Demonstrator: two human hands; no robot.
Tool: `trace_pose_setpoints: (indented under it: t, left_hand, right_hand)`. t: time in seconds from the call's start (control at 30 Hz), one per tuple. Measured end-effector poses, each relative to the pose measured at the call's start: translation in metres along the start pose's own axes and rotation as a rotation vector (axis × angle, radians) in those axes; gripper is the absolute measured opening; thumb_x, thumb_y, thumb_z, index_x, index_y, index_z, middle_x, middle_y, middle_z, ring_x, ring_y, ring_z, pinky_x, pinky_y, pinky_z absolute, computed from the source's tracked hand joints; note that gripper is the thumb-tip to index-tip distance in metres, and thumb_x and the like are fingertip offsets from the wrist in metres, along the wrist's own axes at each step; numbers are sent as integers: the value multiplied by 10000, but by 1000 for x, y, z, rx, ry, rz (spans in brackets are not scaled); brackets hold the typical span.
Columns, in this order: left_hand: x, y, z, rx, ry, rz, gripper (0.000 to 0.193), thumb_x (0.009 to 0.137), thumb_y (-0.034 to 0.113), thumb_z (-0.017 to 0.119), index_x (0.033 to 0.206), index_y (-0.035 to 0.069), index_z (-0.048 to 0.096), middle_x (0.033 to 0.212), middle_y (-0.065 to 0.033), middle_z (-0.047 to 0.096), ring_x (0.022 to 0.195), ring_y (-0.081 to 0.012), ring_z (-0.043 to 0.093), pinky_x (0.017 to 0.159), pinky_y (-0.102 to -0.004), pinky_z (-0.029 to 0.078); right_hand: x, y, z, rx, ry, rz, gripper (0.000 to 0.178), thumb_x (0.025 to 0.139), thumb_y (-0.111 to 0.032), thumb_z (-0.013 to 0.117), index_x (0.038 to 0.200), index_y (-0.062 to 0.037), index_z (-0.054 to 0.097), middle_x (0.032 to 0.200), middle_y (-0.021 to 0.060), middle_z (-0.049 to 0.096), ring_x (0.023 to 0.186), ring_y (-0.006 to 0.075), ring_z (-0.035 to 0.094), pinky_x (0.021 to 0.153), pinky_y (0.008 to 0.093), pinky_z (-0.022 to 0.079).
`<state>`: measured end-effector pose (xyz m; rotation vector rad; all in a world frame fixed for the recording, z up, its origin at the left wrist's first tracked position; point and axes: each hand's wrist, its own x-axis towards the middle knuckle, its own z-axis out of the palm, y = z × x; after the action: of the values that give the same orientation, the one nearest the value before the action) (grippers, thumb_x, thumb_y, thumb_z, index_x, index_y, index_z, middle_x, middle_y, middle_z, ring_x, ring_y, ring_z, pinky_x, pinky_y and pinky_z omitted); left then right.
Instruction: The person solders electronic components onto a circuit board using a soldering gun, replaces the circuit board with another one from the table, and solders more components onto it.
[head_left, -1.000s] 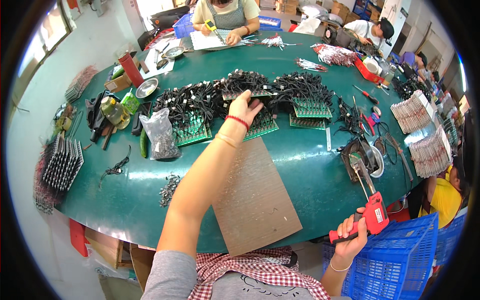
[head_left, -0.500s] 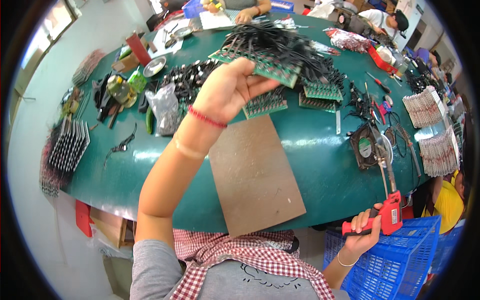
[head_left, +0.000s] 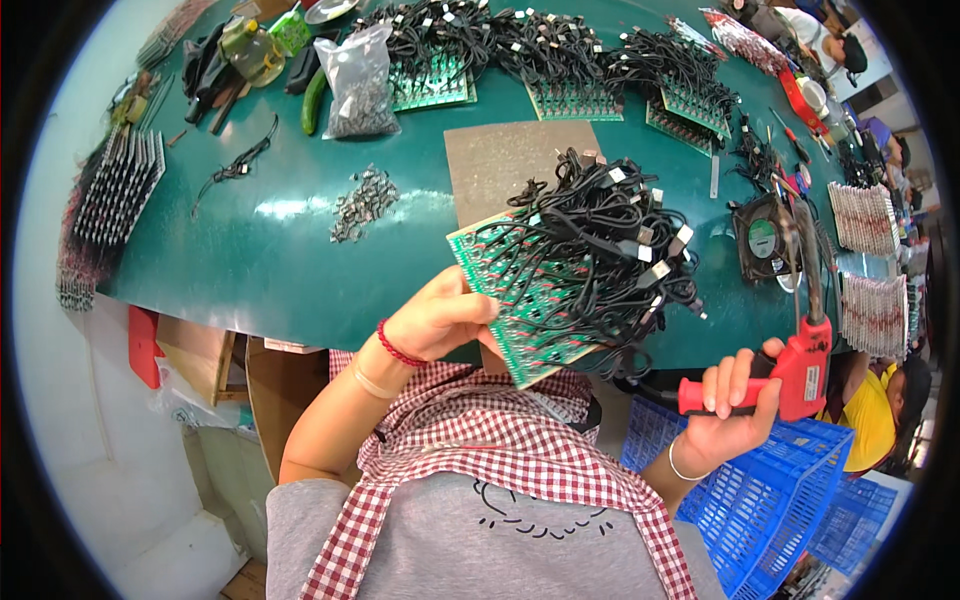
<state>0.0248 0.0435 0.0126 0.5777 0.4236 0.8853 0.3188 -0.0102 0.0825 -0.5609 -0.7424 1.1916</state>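
Note:
My left hand (head_left: 447, 318) grips the near left edge of a green circuit board panel (head_left: 520, 338), thumb on top. Black USB cables (head_left: 610, 250) with silver plugs lie bundled over the panel, which is tilted above the near part of a brown flat board (head_left: 490, 160). On the right, my right hand (head_left: 735, 405) is wrapped round the handle of a red soldering gun (head_left: 802, 372). The gun's metal front end points away from me, next to a square black fan (head_left: 762, 238). To the left of the brown board sits a small heap of loose dark parts (head_left: 365, 203).
Several more cabled panels (head_left: 575, 102) stand along the far side of the green table (head_left: 270, 270). A clear bag of small parts (head_left: 362, 85) lies beside a cucumber (head_left: 314, 102). Stacked boards (head_left: 120, 185) are at far left. A blue crate (head_left: 770, 500) stands below the right edge.
My left hand has brought the cabled panel back from the far side toward me, over the brown board. The view has tipped nearer. My right hand still holds the soldering gun.

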Motion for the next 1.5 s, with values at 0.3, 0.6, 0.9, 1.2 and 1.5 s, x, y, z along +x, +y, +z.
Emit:
trace_pose_setpoints:
  t: [0.3,0.6,0.9,1.2,1.5]
  left_hand:
    - [-27,12,-12,404,217,-69,545,848,46,474,1354,10,274,1108,-76,566,829,-109,624,602,-220,553]
    - [-16,-5,-26,440,361,45,381,881,74,487,1230,-23,369,911,-85,625,655,-112,631,484,-215,522]
    - [-28,-5,-25,580,372,-195,289,910,115,452,1131,-60,392,618,-86,582,404,-115,550,349,-203,455]
    - [-32,49,-53,1412,663,151,112,870,150,553,906,44,553,687,-96,614,566,-207,608,489,-312,477]
    - [-6,56,-96,2123,783,305,88,774,118,605,808,72,538,833,-67,564,803,-257,577,669,-368,472]
  right_hand:
    - [25,61,41,81,-94,259,338,917,-277,483,1161,-48,430,1197,271,486,1145,375,475,980,553,359]
    - [56,90,34,188,-115,459,284,910,-235,496,1125,-52,471,1232,259,480,1222,366,414,1006,588,312]
    - [52,99,16,189,-115,452,261,893,-200,513,1095,-36,489,1187,239,523,1197,362,445,1007,562,334]
    - [45,78,11,157,-83,434,297,899,-207,510,1136,-38,457,1151,258,541,1141,373,496,1002,553,346]
    - [29,43,21,0,-65,339,322,886,-224,528,1136,-47,430,1052,203,565,1027,323,559,950,526,404]
